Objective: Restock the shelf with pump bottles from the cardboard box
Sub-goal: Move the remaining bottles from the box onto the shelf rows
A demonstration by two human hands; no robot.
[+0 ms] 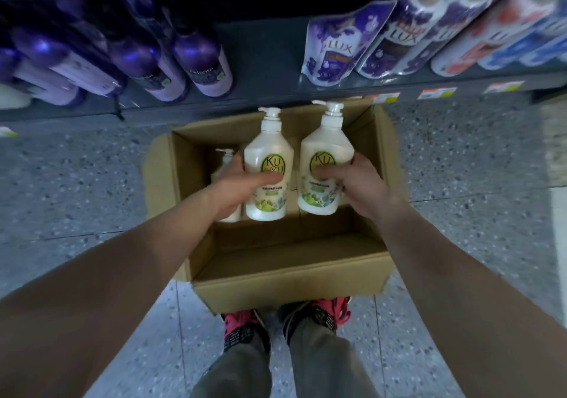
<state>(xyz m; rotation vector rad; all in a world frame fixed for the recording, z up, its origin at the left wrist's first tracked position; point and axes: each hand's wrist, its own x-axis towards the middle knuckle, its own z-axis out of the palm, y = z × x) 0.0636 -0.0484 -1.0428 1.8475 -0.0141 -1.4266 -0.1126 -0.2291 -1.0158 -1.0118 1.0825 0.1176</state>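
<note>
The left hand (242, 184) was wrapped around the middle of a white plastic pump bottle with a green round label (267, 170), thumb across the front. The right hand (352, 183) gripped a second, matching white pump bottle (325, 164) the same way. Both bottles were held upright and side by side, apart from each other, above the open brown cardboard box (276, 278) on the speckled floor (76, 183).

Inside the box, at its left, a third white pump bottle (225, 160) showed partly behind the left hand; the near half of the box looked bare, though the hands hid some of the interior.

Beyond the box, the dark metal shelf (270, 51) had an open gap between the purple bottles (196, 57) on the left and the purple refill pouches (340, 51) on the right. No white bottles stood there, so by my judgement these two and at least one more remained to be shelved.
</note>
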